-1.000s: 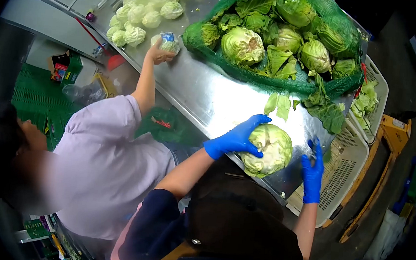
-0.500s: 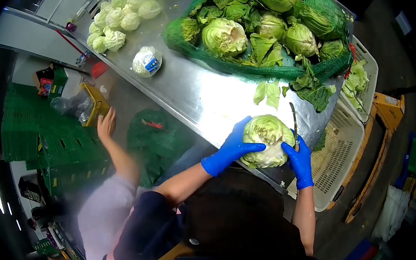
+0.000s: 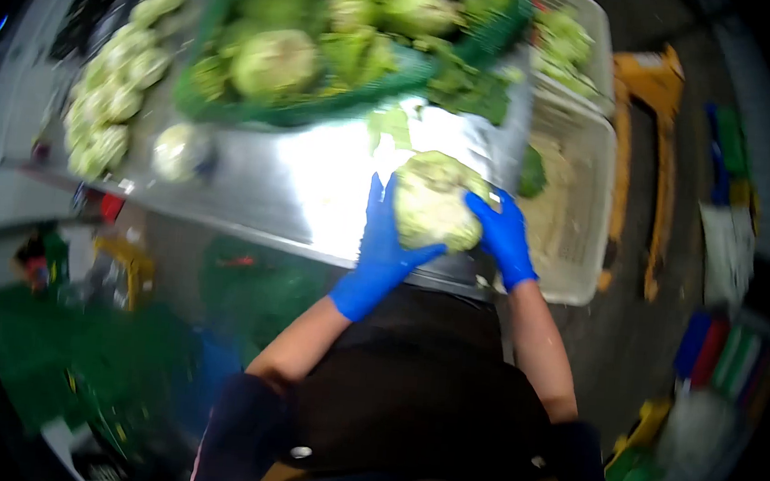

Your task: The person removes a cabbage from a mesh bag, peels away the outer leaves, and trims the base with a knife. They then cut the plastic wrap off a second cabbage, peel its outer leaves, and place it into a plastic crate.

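A pale green cabbage (image 3: 437, 210) is held at the front edge of the metal table (image 3: 249, 180), its whitish stem side facing up. My left hand (image 3: 382, 254), in a blue glove, grips its left and lower side, thumb along the bottom. The gloved right hand (image 3: 507, 239) is closed at the cabbage's right side, fingers over its edge. A small bright glint of the knife (image 3: 494, 197) shows at those fingers; its blade is blurred. Loose leaves (image 3: 390, 128) lie just beyond the cabbage.
A green mesh bag (image 3: 291, 116) of cabbages lies at the back. Trimmed cabbages (image 3: 111, 97) are piled at left, with a wrapped one (image 3: 181, 152) nearer. Right of the table are a cream crate (image 3: 592, 230) and an orange pallet jack (image 3: 619, 169). Green crates (image 3: 78, 343) stand lower left.
My view has swung, so the table and its contents sit further left. The cabbage has tipped in my hands, showing more of its stem side. The co-worker's arm at left is out of sight.
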Demonstrator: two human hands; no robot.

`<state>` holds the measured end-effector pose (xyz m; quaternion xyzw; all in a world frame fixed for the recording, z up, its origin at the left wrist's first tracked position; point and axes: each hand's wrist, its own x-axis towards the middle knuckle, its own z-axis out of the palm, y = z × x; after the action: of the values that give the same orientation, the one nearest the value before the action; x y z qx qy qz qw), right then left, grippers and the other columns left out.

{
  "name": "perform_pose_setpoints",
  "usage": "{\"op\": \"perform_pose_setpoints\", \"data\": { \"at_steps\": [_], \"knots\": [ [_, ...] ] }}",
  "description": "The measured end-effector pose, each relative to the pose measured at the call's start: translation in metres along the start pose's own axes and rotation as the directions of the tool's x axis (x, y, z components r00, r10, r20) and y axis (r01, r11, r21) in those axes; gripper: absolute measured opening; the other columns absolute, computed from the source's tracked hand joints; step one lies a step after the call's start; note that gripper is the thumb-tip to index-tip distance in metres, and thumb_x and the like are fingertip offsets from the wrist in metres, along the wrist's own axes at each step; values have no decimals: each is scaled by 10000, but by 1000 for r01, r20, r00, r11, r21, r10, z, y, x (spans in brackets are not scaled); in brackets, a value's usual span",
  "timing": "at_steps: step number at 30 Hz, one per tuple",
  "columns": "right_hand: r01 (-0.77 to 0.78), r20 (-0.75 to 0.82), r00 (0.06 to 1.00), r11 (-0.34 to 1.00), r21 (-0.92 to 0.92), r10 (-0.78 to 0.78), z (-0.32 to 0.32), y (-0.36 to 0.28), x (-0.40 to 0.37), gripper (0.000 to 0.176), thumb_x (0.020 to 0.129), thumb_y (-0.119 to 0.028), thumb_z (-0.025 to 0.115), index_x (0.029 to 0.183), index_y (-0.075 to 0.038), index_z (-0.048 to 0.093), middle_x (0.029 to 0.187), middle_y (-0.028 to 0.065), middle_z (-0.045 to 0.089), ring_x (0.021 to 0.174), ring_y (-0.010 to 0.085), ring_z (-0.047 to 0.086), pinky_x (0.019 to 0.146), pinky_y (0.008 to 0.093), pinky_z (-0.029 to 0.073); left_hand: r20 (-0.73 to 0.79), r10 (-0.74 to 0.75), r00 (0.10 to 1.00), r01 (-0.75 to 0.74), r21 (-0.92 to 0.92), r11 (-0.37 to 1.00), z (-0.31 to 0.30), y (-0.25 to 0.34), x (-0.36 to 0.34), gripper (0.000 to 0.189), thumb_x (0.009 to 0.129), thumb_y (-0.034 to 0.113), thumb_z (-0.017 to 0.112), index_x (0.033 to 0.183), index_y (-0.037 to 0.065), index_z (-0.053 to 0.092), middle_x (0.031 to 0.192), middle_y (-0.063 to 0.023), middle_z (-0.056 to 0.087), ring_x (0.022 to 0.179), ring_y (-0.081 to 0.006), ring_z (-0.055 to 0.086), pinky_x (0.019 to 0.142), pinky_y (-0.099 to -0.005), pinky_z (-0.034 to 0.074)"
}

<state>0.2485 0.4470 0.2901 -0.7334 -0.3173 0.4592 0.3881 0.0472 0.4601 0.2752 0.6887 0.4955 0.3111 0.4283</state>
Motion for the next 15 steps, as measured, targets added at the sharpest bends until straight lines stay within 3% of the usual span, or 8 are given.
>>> {"op": "perform_pose_setpoints", "data": {
  "at_steps": [2, 3, 4, 7, 9, 12, 13, 15],
  "knots": [
    [-18, 50, 999, 996, 91, 13, -1, -5, -3, 536, 846, -374, 717, 1188, 22, 601, 1046, 121, 683, 920, 175, 624, 820, 334, 496, 10, -31, 999, 31, -106, 994, 10, -4, 8, 1211, 628, 342, 887, 1490, -30, 122, 1517, -261, 175, 1400, -400, 250, 1151, -461, 246],
    [-22, 58, 998, 999, 35, 19, -2, 12, 5, 550, 863, -413, 687, 1194, 17, 597, 1039, 132, 680, 924, 174, 616, 821, 334, 492, 16, -34, 999, 36, -130, 991, 11, -5, 12, 1208, 617, 314, 893, 1486, -33, 130, 1513, -260, 193, 1398, -401, 251, 1154, -460, 240],
    [-183, 109, 976, 982, -42, 186, -11, -8, -1, 546, 887, -429, 654, 1201, 13, 595, 1034, 143, 680, 922, 182, 617, 826, 340, 492, 21, 3, 1000, -1, -84, 996, 9, -4, 16, 1199, 603, 287, 898, 1481, -33, 147, 1508, -259, 209, 1397, -402, 251, 1155, -458, 233],
    [-173, 93, 982, 982, 76, 166, -19, -6, -10, 519, 910, -424, 632, 1199, 5, 595, 1019, 157, 682, 918, 182, 624, 827, 338, 497, 47, 52, 998, -53, 14, 998, 4, -1, 27, 1177, 582, 265, 905, 1475, -20, 193, 1484, -259, 263, 1386, -404, 270, 1147, -456, 249],
    [-120, 47, 992, 993, 17, 119, -22, 3, -13, 489, 915, -396, 638, 1200, 0, 596, 1029, 174, 685, 914, 193, 644, 817, 338, 504, 67, 75, 995, -85, 161, 983, 2, 7, 32, 1167, 568, 268, 905, 1471, -8, 218, 1470, -256, 291, 1371, -412, 294, 1137, -455, 270],
    [238, -130, 961, 969, -73, -246, -19, 42, -6, 437, 910, -330, 659, 1235, -44, 595, 1063, 192, 681, 881, 226, 678, 782, 342, 523, 94, 95, 991, -116, 249, 962, 7, 17, 41, 1167, 560, 263, 903, 1471, -1, 223, 1471, -254, 291, 1367, -417, 300, 1134, -454, 277],
    [313, -160, 928, 937, -157, -337, -23, 48, -5, 425, 889, -278, 683, 1262, -93, 596, 1146, 187, 655, 869, 275, 692, 747, 348, 539, 119, 106, 987, -126, 171, 977, 9, 15, 44, 1163, 561, 253, 898, 1470, -4, 220, 1467, -256, 295, 1363, -415, 308, 1130, -451, 285],
    [487, -186, 837, 855, -178, -515, -25, 49, -2, 448, 883, -273, 684, 1289, -114, 580, 1183, 176, 639, 874, 285, 691, 739, 358, 545, 161, 91, 983, -111, 125, 986, 7, 14, 53, 1147, 570, 213, 897, 1474, -5, 226, 1454, -220, 324, 1327, -350, 374, 1104, -419, 338]
  ]
}}
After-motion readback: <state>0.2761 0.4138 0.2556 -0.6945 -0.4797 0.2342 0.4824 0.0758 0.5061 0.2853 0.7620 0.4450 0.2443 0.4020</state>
